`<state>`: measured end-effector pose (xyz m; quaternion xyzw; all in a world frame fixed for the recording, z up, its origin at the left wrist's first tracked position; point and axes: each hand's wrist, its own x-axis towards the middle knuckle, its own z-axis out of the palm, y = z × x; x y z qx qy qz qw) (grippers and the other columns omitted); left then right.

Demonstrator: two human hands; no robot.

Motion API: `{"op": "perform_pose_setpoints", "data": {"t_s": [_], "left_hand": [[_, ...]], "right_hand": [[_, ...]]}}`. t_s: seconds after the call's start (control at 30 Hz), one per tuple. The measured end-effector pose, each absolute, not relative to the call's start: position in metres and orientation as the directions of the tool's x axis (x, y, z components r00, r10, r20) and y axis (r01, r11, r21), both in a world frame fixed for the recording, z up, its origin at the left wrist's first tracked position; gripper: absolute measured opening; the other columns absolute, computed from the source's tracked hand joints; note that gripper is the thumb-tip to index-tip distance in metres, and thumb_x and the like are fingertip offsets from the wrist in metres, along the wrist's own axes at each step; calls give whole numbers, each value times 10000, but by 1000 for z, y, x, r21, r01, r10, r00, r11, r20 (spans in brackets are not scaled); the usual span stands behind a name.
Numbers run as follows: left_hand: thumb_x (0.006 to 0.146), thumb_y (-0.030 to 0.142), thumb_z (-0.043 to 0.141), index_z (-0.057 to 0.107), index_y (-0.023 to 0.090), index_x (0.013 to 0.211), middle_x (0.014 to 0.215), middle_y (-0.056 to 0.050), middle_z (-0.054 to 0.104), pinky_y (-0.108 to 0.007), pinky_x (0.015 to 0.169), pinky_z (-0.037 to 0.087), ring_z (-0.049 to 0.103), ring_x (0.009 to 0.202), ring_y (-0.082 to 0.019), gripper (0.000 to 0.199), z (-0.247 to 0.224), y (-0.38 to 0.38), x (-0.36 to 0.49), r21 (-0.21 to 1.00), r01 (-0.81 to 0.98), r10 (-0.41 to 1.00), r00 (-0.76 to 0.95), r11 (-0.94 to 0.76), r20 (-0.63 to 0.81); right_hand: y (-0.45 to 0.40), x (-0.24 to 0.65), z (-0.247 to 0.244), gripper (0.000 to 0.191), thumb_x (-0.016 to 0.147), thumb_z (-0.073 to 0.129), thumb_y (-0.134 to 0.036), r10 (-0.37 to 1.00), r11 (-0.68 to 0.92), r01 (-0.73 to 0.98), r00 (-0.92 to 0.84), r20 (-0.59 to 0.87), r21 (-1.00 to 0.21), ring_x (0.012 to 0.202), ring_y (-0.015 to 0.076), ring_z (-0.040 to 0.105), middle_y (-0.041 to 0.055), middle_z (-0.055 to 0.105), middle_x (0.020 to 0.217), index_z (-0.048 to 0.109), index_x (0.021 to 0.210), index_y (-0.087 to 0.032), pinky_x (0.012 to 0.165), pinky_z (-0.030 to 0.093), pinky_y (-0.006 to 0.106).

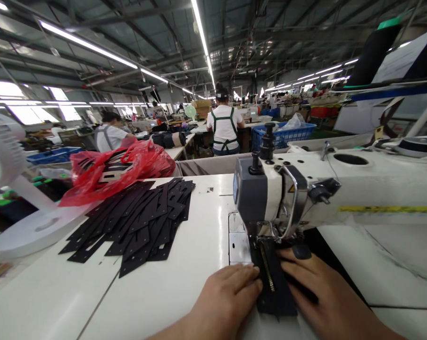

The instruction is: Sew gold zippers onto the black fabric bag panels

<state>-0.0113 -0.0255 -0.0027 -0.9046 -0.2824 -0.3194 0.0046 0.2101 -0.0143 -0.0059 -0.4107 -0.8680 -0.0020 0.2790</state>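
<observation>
A black strip of material (pixel 277 302) with a brass-toothed zipper (pixel 269 271) lies lengthwise under the head of the sewing machine (pixel 257 193). My left hand (pixel 230 293) is at its left edge, fingers bent and closed together against the strip. On the other side, my right hand (pixel 321 290) lies over the right part with its fingers stretched out and a little apart. A dark rounded piece (pixel 301 251) shows at the right fingers; I cannot tell whether it is worn or belongs to the machine. The needle area is partly hidden by the machine's metal parts.
Left on the white table (pixel 185 293) is a heap of black flat pieces with holes (pixel 142 217). Behind it sits a red plastic bag (pixel 128 165); a white fan (pixel 25 198) stands far left. Ahead are a blue basket (pixel 284 137) and a person in an apron (pixel 224 125).
</observation>
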Motion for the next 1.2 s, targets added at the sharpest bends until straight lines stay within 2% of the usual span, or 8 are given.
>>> {"op": "perform_pose_setpoints", "data": {"t_s": [0.07, 0.13, 0.27, 0.43, 0.6, 0.87, 1.0, 1.2], "left_hand": [[940, 141, 415, 604, 84, 1014, 1048, -114, 671, -343, 859, 546, 644, 969, -222, 211, -3, -28, -12, 72, 483, 419, 666, -873, 617], [955, 131, 372, 614, 73, 980, 1024, -111, 683, -336, 849, 552, 653, 958, -220, 250, -3, -29, -10, 23, 484, 391, 676, -875, 624], [951, 104, 350, 631, 67, 912, 964, -114, 696, -319, 836, 558, 669, 916, -203, 286, -6, -27, -2, -23, 492, 369, 683, -870, 631], [919, 73, 396, 633, 89, 814, 838, -71, 705, -291, 786, 578, 692, 808, -178, 259, -13, -22, 4, -40, 524, 348, 619, -851, 704], [929, 81, 378, 628, 83, 813, 878, -73, 699, -322, 810, 572, 686, 820, -183, 276, -12, -17, 2, -36, 513, 352, 637, -858, 685], [955, 112, 337, 616, 102, 829, 818, -70, 671, -348, 828, 556, 666, 782, -172, 306, -3, -7, 2, -13, 514, 388, 663, -857, 640], [958, 114, 325, 606, 87, 866, 784, -75, 643, -331, 800, 552, 636, 738, -161, 298, -2, 1, 2, 7, 487, 385, 681, -873, 623], [972, 175, 327, 597, 103, 875, 789, -80, 607, -322, 768, 538, 589, 745, -171, 295, -1, 12, -1, 66, 504, 452, 699, -861, 555]], "right_hand": [[-30, 216, -6, 368, 799, 455, -111, 549, 773, 633, -640, 538, -35, 1086, 181, 576, 86, 640, 1125, 617, 1121, -178, 902, 495, 289], [-38, 219, -7, 384, 785, 466, -86, 470, 799, 595, -708, 528, 87, 1117, 172, 555, 80, 639, 1135, 621, 1130, -158, 909, 486, 254], [-34, 221, -10, 399, 778, 463, -70, 438, 802, 578, -740, 510, 151, 1141, 178, 532, 81, 616, 1173, 624, 1136, -140, 915, 475, 244], [-29, 222, -28, 438, 779, 439, -80, 401, 816, 566, -699, 591, 116, 1153, 183, 521, 83, 598, 1200, 594, 1183, -148, 931, 464, 259], [-26, 216, -30, 407, 796, 381, -65, 436, 794, 607, -602, 669, 28, 1086, 168, 576, 88, 644, 1124, 640, 1098, -152, 950, 453, 272], [-15, 212, -15, 366, 819, 396, -72, 521, 796, 593, -564, 641, -126, 1037, 159, 605, 71, 665, 1083, 652, 1061, -174, 914, 483, 253], [-7, 207, -3, 373, 804, 396, -44, 542, 803, 576, -594, 595, -156, 1002, 146, 619, 54, 675, 1051, 656, 1029, -190, 876, 496, 215], [2, 199, 6, 359, 810, 370, -49, 567, 782, 584, -520, 639, -218, 897, 147, 653, 53, 696, 936, 669, 934, -204, 797, 524, 220]]}}
